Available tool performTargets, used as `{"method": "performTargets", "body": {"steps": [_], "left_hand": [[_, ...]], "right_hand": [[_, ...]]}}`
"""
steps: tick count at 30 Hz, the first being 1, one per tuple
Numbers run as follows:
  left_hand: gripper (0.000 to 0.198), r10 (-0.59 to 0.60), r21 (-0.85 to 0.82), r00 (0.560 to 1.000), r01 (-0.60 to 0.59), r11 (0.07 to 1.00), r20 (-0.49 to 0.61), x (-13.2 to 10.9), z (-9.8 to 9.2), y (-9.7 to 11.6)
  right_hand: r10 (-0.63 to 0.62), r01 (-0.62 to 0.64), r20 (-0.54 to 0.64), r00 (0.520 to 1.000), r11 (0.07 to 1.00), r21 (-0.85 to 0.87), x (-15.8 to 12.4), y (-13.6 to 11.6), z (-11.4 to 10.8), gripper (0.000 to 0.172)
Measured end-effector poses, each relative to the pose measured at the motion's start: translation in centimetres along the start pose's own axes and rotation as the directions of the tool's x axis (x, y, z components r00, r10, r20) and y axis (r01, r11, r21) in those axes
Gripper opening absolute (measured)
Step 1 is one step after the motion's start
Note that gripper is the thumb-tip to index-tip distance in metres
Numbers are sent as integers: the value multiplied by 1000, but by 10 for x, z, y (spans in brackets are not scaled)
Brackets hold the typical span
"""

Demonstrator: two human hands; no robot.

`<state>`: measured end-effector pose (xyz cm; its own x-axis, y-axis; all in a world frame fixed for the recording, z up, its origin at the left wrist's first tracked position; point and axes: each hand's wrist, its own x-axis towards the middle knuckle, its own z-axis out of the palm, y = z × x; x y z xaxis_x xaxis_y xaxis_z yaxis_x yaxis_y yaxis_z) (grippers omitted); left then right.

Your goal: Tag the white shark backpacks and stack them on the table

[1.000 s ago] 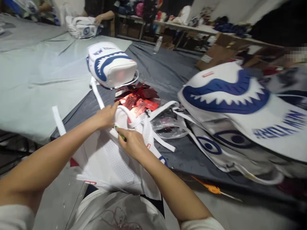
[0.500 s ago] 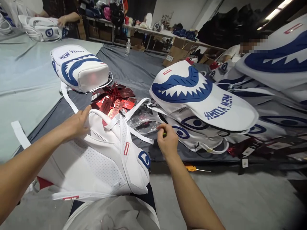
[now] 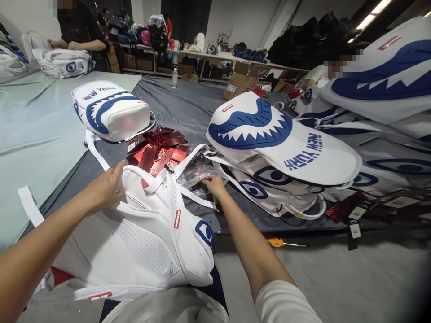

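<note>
Left hand [image 3: 107,188] reaches toward 1 o'clock, fingers loosely spread, at top edge of white backpack [image 3: 134,237], which lies at 7 o'clock in view. Right hand [image 3: 215,185] points to 11 o'clock, curled round green object [image 3: 216,200], fingertips at clear plastic bag [image 3: 192,176].

- Left hand [image 3: 106,186] and left forearm [image 3: 50,231]: bare.
- Right hand [image 3: 214,185] and right forearm [image 3: 247,237]: bare.
- Right sleeve [image 3: 284,303]: white, short, plain, lightly creased.
- Torso garment [image 3: 168,308], near edge: pale grey, rumpled.
- Lap cloth [image 3: 219,289]: dark navy, partly hidden; type unclear.
</note>
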<state>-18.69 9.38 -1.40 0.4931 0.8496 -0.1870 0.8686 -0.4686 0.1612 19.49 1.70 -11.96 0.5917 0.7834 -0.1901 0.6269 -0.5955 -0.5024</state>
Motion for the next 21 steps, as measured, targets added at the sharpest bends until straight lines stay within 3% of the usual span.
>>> {"method": "performTargets", "body": {"steps": [5, 9, 10, 12, 14, 16, 17, 19, 21], "left_hand": [[100, 12, -17, 1000, -12, 1000, 12, -1, -3, 0], [93, -12, -64, 1000, 13, 998, 12, -10, -9, 5], [90, -7, -81, 1000, 5, 997, -22, -14, -8, 6], [81, -7, -120, 980, -17, 993, -197, -24, -1, 9], [67, -4, -159, 887, -78, 984, -462, -37, 11, 15], [53, 59, -179, 731, -243, 953, -679, -52, 22, 27], [48, 115, -182, 671, -355, 917, -733, -60, 27, 35], [43, 232, -188, 588, -564, 804, -775, -73, 33, 53], [31, 322, -175, 536, -681, 711, -780, -84, 37, 69]], "right_hand": [[97, -119, 124, 988, 975, 186, -24, 9, -18, 12], [45, -72, 121, 992, 971, 227, -58, 17, -39, 10], [10, -36, 109, 994, 971, 236, -68, 17, -45, 8], [-103, 76, 84, 991, 957, 279, -92, 13, -56, 11], [-258, 227, 48, 965, 913, 340, -116, 3, -64, 18], [-449, 423, -16, 893, 830, 363, -141, -14, -68, 24], [-551, 533, -56, 833, 771, 347, -152, -24, -68, 24], [-751, 749, -126, 648, 599, 283, -170, -45, -64, 21], [-871, 885, -178, 457, 425, 192, -185, -64, -57, 23]]}}
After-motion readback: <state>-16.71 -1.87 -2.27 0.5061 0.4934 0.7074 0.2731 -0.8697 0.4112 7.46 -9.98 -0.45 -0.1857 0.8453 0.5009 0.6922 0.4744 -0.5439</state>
